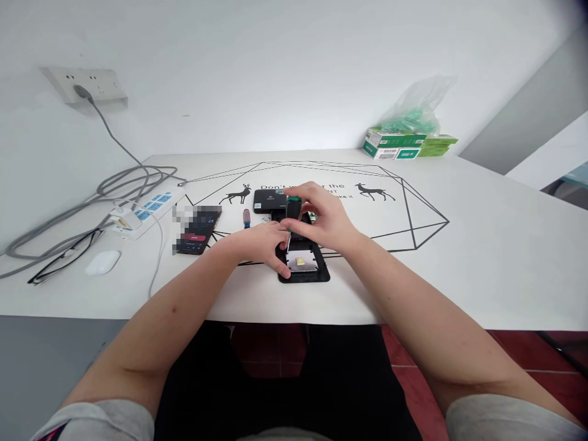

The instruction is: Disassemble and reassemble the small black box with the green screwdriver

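Note:
My right hand (327,215) is closed around the thick black-and-green handle of a screwdriver (293,211), held nearly upright with its thin shaft pointing down. Under it lies an opened black plastic housing (316,277), with a silvery plate and a small pale yellow pad (300,261) inside. My left hand (265,245) grips the housing's left side, thumb at the lower left corner and fingers close to the shaft. The screwdriver's tip is partly hidden by my fingers. Behind my hands sits a black box-shaped cover (266,201) with small labels, partly covered by my right hand.
A second screwdriver (247,218), red and blue, lies left of the cover, near several tiny screws. Further left are a phone (199,229), a white power strip (154,208), coiled grey cable (114,184), a white mouse (103,262) and glasses (64,257). Green-and-white boxes (395,144) stand back right.

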Demonstrator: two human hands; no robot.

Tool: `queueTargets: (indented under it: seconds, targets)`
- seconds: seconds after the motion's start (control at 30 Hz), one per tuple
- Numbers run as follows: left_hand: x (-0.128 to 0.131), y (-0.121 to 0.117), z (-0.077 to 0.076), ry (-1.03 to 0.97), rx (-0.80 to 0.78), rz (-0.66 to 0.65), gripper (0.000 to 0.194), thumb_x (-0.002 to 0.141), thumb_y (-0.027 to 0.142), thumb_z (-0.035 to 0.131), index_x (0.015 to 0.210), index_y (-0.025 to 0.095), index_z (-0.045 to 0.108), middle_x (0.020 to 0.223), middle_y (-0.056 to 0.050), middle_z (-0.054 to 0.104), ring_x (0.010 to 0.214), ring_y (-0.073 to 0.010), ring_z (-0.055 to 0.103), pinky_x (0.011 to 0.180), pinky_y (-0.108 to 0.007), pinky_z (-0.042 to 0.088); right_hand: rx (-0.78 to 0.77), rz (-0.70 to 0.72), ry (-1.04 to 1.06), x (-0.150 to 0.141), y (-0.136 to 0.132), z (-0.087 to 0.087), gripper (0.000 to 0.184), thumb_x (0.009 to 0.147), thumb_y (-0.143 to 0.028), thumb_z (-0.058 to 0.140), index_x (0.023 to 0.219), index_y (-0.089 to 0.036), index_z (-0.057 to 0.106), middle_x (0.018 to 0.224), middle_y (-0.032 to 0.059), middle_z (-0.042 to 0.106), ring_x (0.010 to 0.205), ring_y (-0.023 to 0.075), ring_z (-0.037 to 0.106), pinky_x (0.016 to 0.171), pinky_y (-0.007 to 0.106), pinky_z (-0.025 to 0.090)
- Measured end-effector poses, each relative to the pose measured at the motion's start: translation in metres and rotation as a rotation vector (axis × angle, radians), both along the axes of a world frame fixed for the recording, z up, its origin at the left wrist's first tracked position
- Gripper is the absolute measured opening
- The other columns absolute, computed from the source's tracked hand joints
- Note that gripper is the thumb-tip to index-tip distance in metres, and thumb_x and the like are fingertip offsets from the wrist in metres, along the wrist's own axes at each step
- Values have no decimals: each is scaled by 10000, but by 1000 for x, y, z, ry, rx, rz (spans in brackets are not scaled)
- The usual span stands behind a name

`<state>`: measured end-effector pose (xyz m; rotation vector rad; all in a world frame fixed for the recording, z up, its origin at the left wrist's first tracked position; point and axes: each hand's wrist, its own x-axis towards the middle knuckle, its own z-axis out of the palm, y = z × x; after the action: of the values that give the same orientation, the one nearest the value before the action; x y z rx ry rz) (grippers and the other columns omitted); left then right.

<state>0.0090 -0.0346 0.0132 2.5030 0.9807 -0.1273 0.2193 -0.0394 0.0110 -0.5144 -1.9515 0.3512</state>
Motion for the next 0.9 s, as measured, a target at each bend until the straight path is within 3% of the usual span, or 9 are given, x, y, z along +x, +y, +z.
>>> queueTargets:
  seconds: [0.1, 0.23, 0.33, 0.53, 0.77, 0.9]
  targets:
    - [1, -1, 3, 30, 5, 2, 668, 706, 755, 863, 1055, 230, 646, 1300, -104, 645, 1276, -372, 584, 993, -392, 483, -108, 48, 123, 0, 0, 4, 349, 873, -573, 881, 1104, -326, 792, 1074, 44, 675, 1011, 226, 670, 761, 381, 630]
    - [1, -1, 5, 32, 0, -3, 655, 700, 769, 863, 1012, 235, 646, 1331, -99, 641, 1304, -380, 573, 1014, -405, 488, -255, 103, 197, 3, 3, 10, 342, 845, -580, 908, 974, -288, 785, 980, 24, 679, 909, 187, 665, 732, 345, 595]
    - [0, -1, 4, 11, 3, -19, 649, 709, 786, 849, 987, 238, 641, 1363, -109, 640, 1347, -388, 555, 1039, -417, 484, -326, 183, 196, 6, 2, 14, 332, 867, -567, 893, 1006, -286, 782, 1019, 25, 719, 928, 181, 686, 805, 357, 626]
    - [0, -2, 4, 28, 12, -6, 644, 711, 761, 876, 1003, 233, 649, 1334, -114, 651, 1297, -383, 587, 987, -409, 504, -479, 273, 170, 10, -2, 15, 427, 940, -574, 819, 1250, -289, 744, 1139, 50, 777, 1018, 210, 763, 920, 417, 674]
    - [-1, -1, 3, 49, 8, 16, 704, 684, 784, 888, 1065, 237, 659, 1493, -120, 617, 1454, -408, 502, 1094, -426, 471, -598, 412, 188, 8, -4, 15, 370, 990, -544, 773, 1238, -269, 757, 1226, 81, 806, 1152, 247, 793, 1015, 469, 677]
    - [-1, -1, 2, 59, 17, 9, 694, 696, 760, 893, 1079, 231, 659, 1514, -130, 612, 1482, -405, 488, 1138, -424, 445, -467, 354, 119, 9, -3, 17, 339, 1034, -561, 695, 1199, -279, 785, 1270, 99, 771, 1251, 273, 726, 1054, 507, 646]
